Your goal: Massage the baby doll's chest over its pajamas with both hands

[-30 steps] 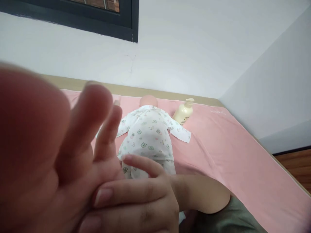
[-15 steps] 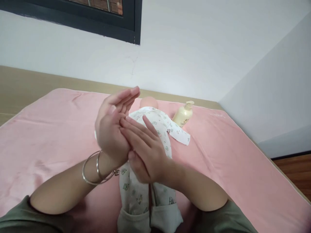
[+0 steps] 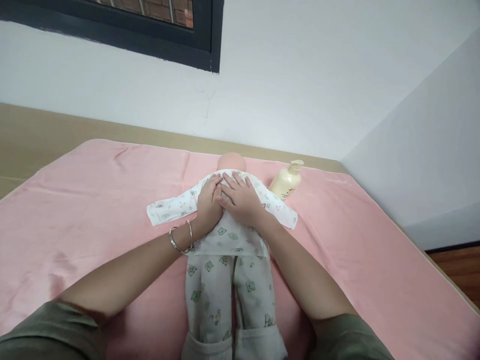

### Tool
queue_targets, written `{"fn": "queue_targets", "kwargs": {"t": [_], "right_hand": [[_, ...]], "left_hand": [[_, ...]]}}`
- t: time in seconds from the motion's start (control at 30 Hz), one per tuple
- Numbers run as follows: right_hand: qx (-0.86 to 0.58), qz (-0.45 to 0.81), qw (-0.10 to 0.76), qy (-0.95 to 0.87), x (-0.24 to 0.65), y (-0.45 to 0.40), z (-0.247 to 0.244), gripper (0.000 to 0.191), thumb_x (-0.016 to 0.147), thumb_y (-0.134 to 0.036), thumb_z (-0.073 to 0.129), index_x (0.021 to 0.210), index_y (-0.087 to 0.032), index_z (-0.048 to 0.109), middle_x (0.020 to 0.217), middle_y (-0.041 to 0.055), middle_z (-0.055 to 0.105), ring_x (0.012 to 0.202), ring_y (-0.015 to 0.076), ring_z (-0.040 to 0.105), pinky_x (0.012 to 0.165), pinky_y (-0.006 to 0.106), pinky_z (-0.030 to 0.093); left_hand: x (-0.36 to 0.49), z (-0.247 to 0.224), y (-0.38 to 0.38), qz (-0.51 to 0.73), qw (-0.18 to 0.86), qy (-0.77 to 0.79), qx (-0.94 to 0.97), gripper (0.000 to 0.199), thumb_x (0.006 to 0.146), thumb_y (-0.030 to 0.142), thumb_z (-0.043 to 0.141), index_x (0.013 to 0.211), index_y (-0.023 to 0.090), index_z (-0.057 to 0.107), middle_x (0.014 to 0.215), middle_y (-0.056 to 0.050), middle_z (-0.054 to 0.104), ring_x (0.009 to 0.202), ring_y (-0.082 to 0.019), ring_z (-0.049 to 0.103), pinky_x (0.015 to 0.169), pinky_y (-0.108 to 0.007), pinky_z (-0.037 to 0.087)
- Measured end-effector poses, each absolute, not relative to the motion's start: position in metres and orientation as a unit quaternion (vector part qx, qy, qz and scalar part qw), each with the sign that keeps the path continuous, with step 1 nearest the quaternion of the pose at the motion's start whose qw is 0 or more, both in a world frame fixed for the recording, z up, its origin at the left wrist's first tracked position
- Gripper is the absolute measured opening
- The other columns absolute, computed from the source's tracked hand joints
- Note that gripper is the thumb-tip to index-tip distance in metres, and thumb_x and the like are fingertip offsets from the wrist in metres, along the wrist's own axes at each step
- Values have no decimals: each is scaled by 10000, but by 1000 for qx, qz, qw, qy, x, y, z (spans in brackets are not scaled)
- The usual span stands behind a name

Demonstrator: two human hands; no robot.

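Observation:
A baby doll (image 3: 231,161) lies on a pink blanket (image 3: 93,200), dressed in a white printed top (image 3: 234,237) and matching trousers (image 3: 215,285). Its head is at the far end and its sleeves are spread to both sides. My left hand (image 3: 209,200) rests on the upper part of the top, fingers stretched out; bangles circle that wrist. Beside it, my right hand (image 3: 242,200) lies flat on the same part of the top with fingers spread. The two hands touch along the thumbs. Neither hand grips anything.
A cream pump bottle (image 3: 287,181) leans or lies on the blanket, right of the doll's shoulder. Behind the blanket runs a wooden surface (image 3: 45,125) up against a white wall (image 3: 300,85). A dark window frame (image 3: 150,35) is at upper left.
Both hands were raised above the doll, pressed against each other. They have come down and parted, and now lie flat on the doll's top.

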State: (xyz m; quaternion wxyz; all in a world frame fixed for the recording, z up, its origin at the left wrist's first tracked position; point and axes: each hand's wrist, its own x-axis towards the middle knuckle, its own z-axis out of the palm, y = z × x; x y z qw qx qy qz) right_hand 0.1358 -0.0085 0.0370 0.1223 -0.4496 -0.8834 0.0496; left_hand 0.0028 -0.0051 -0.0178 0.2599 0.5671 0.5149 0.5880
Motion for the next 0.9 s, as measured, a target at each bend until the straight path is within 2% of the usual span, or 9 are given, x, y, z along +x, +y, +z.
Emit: {"fn": "queue_targets", "kwargs": {"t": [0.13, 0.23, 0.37, 0.43, 0.53, 0.6, 0.67, 0.8, 0.9], "right_hand": [[-455, 70, 129, -879, 136, -10, 35, 549, 1045, -539, 264, 1427, -236, 517, 1654, 64, 289, 1557, 330, 152, 1225, 644, 159], [-435, 75, 135, -887, 144, -3, 32, 554, 1039, -535, 295, 1446, -224, 504, 1654, 72, 282, 1558, 328, 149, 1231, 638, 143], [-408, 90, 136, -898, 164, 12, 28, 582, 1032, -500, 331, 1535, -212, 391, 1665, 72, 248, 1565, 290, 136, 1258, 579, 120], [-429, 93, 141, -888, 170, 15, 28, 621, 1028, -483, 342, 1564, -169, 331, 1672, 101, 216, 1564, 291, 137, 1266, 552, 128], [-504, 77, 144, -848, 162, 0, 29, 657, 1022, -429, 353, 1567, -68, 287, 1657, 186, 217, 1551, 336, 175, 1255, 570, 177], [-551, 49, 152, -819, 148, -23, 28, 661, 1021, -390, 342, 1550, 2, 282, 1634, 252, 234, 1538, 378, 199, 1236, 596, 221], [-538, 15, 159, -828, 135, -46, 27, 637, 1014, -344, 353, 1532, 26, 314, 1624, 274, 244, 1535, 402, 191, 1234, 594, 238], [-422, 2, 154, -893, 130, -56, 29, 575, 990, -217, 352, 1535, -34, 354, 1615, 182, 339, 1543, 324, 213, 1279, 527, 169], [-367, 57, 126, -920, 146, -24, 33, 564, 986, -276, 409, 1537, -154, 387, 1617, 80, 368, 1548, 278, 213, 1283, 548, 116]], "left_hand": [[3, -19, -3, 560, 206, 516, 614, 383, 979, 334, 367, 1209, 218, 651, 1370, -94, 634, 1351, -250, 526, 1246, -518, 267], [3, -17, -3, 553, 186, 509, 633, 375, 978, 331, 364, 1206, 223, 642, 1320, -93, 658, 1275, -245, 571, 1211, -516, 322], [4, -13, -6, 554, 178, 516, 629, 360, 968, 306, 358, 1182, 208, 630, 1234, -107, 680, 1183, -248, 604, 1154, -496, 393], [4, -12, -7, 552, 177, 521, 627, 356, 960, 293, 358, 1179, 204, 624, 1228, -106, 675, 1188, -249, 598, 1149, -491, 396], [4, -12, -8, 557, 177, 516, 626, 355, 956, 292, 362, 1179, 198, 622, 1229, -106, 668, 1187, -254, 593, 1126, -483, 417], [4, -14, -9, 571, 179, 509, 619, 358, 969, 306, 351, 1168, 196, 627, 1225, -104, 669, 1183, -252, 592, 1110, -472, 435], [3, -15, -10, 586, 193, 500, 608, 364, 989, 323, 334, 1158, 198, 631, 1215, -98, 674, 1175, -242, 598, 1098, -455, 450], [1, -16, -10, 595, 214, 493, 597, 379, 1009, 336, 321, 1167, 195, 635, 1204, -92, 684, 1172, -233, 606, 1088, -442, 460], [1, -15, -9, 593, 204, 495, 602, 378, 999, 339, 335, 1168, 184, 635, 1188, -97, 690, 1155, -237, 609, 1077, -446, 464]]}}
